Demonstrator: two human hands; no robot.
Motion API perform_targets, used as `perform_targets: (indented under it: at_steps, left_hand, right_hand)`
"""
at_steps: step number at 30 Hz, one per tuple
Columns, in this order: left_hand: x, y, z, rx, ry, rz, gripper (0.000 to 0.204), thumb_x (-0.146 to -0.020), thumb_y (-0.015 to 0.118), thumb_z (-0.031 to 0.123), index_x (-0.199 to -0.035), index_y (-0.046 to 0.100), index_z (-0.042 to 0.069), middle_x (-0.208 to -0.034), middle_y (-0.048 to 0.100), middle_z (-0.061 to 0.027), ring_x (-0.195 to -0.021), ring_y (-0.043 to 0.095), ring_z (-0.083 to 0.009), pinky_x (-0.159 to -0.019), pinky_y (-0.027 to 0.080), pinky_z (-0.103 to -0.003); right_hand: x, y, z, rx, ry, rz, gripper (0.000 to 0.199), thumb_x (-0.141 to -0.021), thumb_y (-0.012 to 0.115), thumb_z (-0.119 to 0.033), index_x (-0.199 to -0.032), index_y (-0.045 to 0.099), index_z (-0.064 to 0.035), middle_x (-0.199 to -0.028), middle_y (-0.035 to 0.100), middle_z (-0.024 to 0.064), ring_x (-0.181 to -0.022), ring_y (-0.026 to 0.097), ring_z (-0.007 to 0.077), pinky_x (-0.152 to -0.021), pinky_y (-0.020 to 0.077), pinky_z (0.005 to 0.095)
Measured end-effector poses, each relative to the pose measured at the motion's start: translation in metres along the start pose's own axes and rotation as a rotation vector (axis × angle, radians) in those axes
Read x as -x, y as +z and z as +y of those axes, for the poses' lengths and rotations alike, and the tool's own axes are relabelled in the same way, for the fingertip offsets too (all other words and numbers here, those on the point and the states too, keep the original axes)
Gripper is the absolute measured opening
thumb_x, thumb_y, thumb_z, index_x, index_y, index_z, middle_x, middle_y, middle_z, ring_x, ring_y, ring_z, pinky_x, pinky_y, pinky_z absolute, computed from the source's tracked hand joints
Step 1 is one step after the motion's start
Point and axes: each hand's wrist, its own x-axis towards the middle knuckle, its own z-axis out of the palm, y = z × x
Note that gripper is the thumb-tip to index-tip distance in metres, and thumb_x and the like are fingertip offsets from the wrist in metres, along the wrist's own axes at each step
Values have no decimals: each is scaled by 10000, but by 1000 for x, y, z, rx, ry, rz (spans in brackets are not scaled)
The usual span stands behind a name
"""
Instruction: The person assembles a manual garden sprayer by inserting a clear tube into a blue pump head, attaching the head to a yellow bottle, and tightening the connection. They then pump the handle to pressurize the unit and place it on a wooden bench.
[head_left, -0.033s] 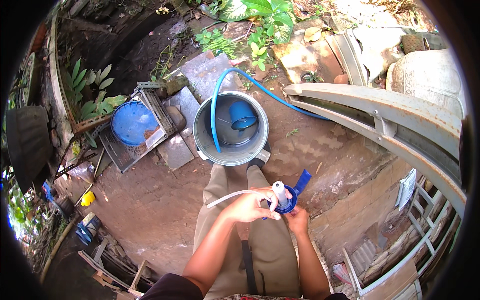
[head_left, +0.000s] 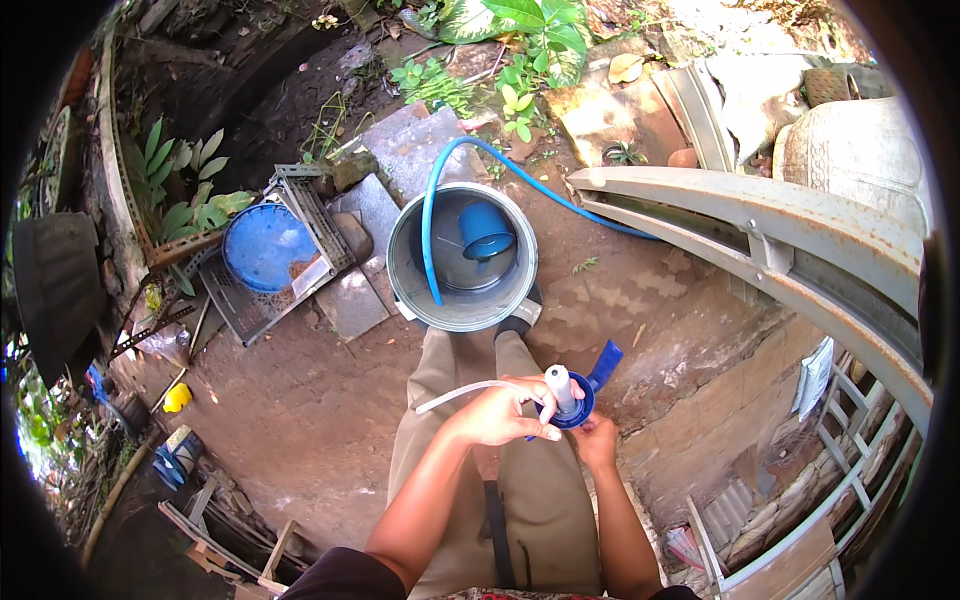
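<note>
Above my lap, both hands hold what looks like a pump head: a dark blue round collar with a whitish cylinder (head_left: 561, 386) standing up in it and a flat blue arm (head_left: 605, 364) sticking out to the upper right. My left hand (head_left: 497, 414) has its fingers curled against the cylinder and the collar's left side. A thin whitish tube (head_left: 455, 394) extends leftward past that hand. My right hand (head_left: 597, 437) grips from below and the right; its fingertips are partly hidden under the collar.
At my feet stands a grey bucket (head_left: 397, 278) with a blue dipper (head_left: 486, 232) inside. A blue hose (head_left: 545, 178) hangs into it. To the left, a round blue lid (head_left: 268, 247) lies on a metal frame. Rusty metal beams (head_left: 800, 210) cross on the right.
</note>
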Motion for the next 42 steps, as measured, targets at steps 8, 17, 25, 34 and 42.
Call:
perform_targets:
  at_steps: [8,17,25,34,42]
  left_hand:
    - [-3,6,-20,31,-54,30,331,-764,863,23,-755,535,62,-1341,633,-131,-1274,545,-254,-1016,442,-383]
    - [4,8,-15,-38,-114,53,312,-777,842,-15,-762,538,50,-1327,638,-106,-1218,553,-181,-937,496,-356]
    - [2,13,-5,-171,-45,59,345,-750,859,74,-752,517,27,-1234,693,-95,-1213,593,-276,-1064,445,-427]
    - [2,14,-13,-219,-18,58,314,-760,881,118,-787,587,13,-1223,682,-135,-1167,615,-283,-980,490,-421]
    - [2,11,-16,-238,7,41,322,-752,884,116,-769,577,18,-1221,684,-152,-1204,604,-302,-1001,488,-432]
  right_hand:
    - [3,-14,-53,11,26,0,220,-774,835,-55,-977,761,-16,-723,699,107,-638,647,170,-640,535,337]
    - [9,-14,-100,-77,-24,-26,207,-782,791,-19,-983,744,7,-785,740,140,-712,692,168,-701,542,347]
    - [1,-6,-90,-129,-78,-7,164,-783,729,13,-947,740,20,-804,739,188,-749,720,186,-694,539,356]
    - [-1,-7,-95,-75,-98,26,122,-808,725,-25,-919,735,22,-787,729,201,-737,720,199,-688,535,362]
    - [-1,-4,-102,-109,-86,10,131,-825,723,-52,-946,734,-2,-821,736,208,-774,734,205,-696,539,365]
